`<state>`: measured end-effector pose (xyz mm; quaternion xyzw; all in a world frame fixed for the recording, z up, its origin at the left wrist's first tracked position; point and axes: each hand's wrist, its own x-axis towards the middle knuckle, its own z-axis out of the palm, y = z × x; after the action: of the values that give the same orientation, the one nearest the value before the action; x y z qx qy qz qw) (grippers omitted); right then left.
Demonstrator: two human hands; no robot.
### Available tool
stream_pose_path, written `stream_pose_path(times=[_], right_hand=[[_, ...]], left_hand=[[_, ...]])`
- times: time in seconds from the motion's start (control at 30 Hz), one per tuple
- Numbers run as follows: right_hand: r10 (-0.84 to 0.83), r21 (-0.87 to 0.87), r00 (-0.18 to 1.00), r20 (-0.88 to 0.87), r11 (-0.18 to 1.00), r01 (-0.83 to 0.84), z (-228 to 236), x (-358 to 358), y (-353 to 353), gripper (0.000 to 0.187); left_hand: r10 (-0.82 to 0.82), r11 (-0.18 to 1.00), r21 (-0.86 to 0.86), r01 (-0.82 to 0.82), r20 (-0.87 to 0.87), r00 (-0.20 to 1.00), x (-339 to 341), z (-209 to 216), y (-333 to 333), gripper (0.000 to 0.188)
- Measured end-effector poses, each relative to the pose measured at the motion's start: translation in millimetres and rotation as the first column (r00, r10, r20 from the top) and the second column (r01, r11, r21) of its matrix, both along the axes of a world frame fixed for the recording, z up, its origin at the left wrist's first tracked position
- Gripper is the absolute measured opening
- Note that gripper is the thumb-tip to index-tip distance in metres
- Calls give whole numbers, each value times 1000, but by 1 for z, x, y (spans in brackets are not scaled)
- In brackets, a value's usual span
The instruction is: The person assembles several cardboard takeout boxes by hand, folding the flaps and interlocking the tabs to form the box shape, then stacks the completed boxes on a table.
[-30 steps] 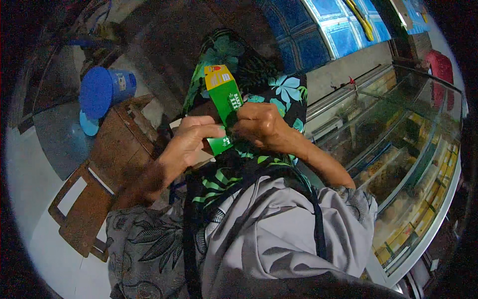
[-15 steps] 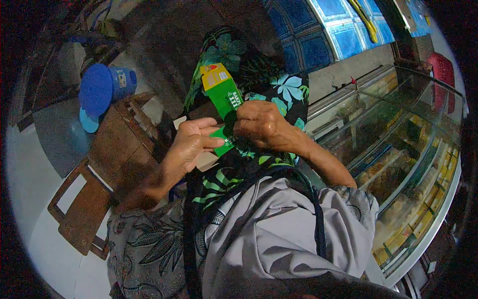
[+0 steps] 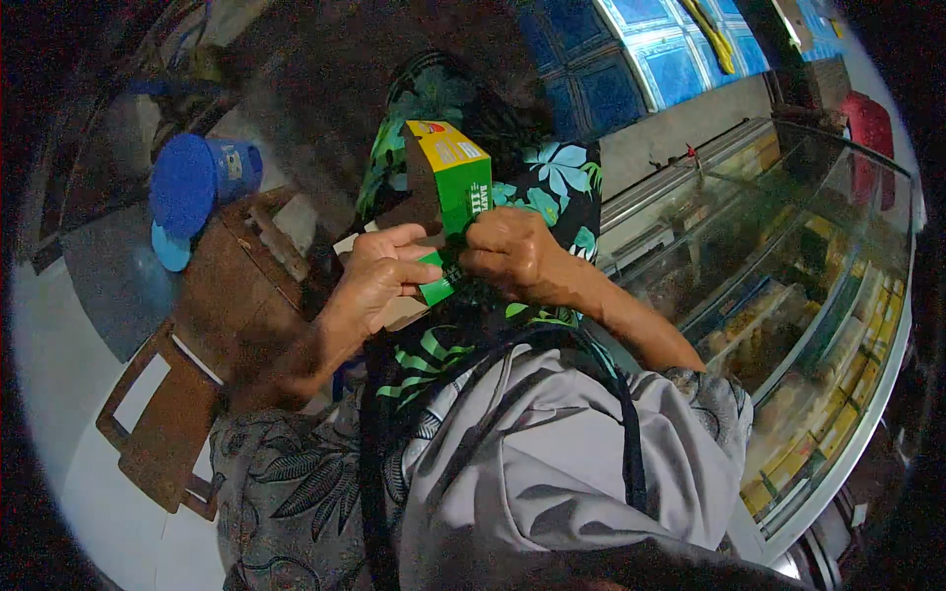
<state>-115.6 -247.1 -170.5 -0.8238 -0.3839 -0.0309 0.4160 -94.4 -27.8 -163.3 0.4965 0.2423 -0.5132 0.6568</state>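
A person in a loose grey top [image 3: 562, 433], its patterned sleeves [image 3: 286, 483] pushed to the forearms, works on a green-and-yellow carton [image 3: 461, 187] above the lap; the left hand [image 3: 379, 281] pinches the carton's near green end between thumb and fingers; the right hand [image 3: 517, 251] curls knuckles-up against the carton's right side, its fingertips hidden, so whether it pinches the board cannot be told; the carton stands partly opened between the two hands, its yellow end tilted away from the body and plain tan flaps showing beneath the left hand.

Under the carton spreads a black garment [image 3: 562, 172] printed with green and pale blue flowers and leaves; to the left is brown wooden furniture [image 3: 232, 286] with cut-out openings at its near end; near its far left corner is a blue tub [image 3: 182, 187], a lighter blue round object [image 3: 169, 246] just beside it; on the right, a glass display case [image 3: 788, 286] holds yellowish goods, too blurred to identify; farther off lie a blue tile-patterned covering [image 3: 670, 54], a yellow strip [image 3: 726, 61] across it, and a red object [image 3: 871, 138] behind the case's far corner.
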Motion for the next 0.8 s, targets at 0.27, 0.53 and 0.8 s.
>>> stream_pose_path(times=[0.27,0.53,0.8], right_hand=[[-93,-41,995,22,995,94,-1,-10,-3,24],[-22,-137,993,-113,990,6,10,-9,-3,11],[-112,-102,986,-120,990,100,7,-1,5,19]], left_hand=[[-85,983,-160,90,38,996,9,0,-9,50],[23,991,-132,-24,-6,1000,6,4,-6,35],[38,998,-47,-42,-82,996,5,0,-16,17]])
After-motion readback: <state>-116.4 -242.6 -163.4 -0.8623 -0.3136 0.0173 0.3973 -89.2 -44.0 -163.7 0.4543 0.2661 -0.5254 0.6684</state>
